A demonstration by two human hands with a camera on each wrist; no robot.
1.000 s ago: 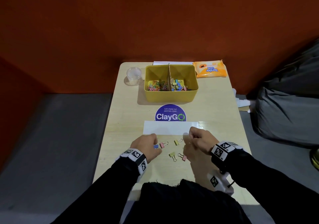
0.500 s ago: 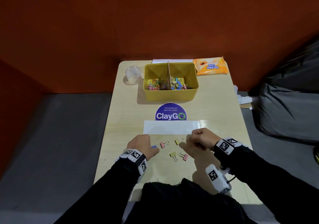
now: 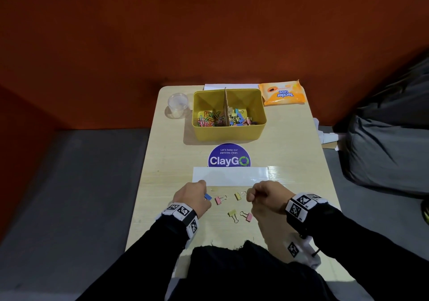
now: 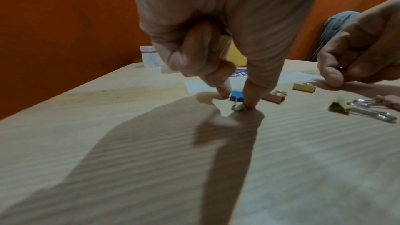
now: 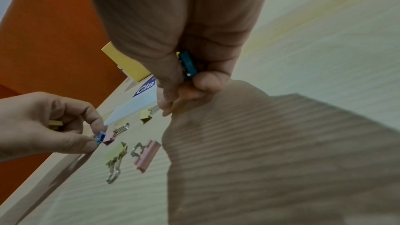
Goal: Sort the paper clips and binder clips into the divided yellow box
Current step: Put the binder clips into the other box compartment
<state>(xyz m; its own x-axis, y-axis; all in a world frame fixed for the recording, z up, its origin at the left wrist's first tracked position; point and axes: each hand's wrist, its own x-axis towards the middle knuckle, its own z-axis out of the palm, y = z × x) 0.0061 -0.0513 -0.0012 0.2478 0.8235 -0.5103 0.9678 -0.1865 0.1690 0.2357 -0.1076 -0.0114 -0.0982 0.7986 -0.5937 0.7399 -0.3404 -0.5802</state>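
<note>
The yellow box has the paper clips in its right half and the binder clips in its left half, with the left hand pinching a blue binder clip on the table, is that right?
Not quite: the halves are swapped. In the head view the yellow box holds the paper clips in its left half and the binder clips in its right half. The left hand does pinch a blue binder clip on the table.

Five binder clips lie loose on the bench (image 3: 162, 156): one blue (image 3: 208, 196), two pink (image 3: 219, 200) (image 3: 248, 217) and two yellow (image 3: 237, 196) (image 3: 232, 213). One divided yellow box (image 3: 228, 133) stands there, its two compartments too cluttered to count, beside one clear cup (image 3: 177, 105) and one orange packet (image 3: 282, 93). One more blue clip (image 5: 187, 63) sits among the right hand's curled fingers (image 5: 213, 78).
</note>
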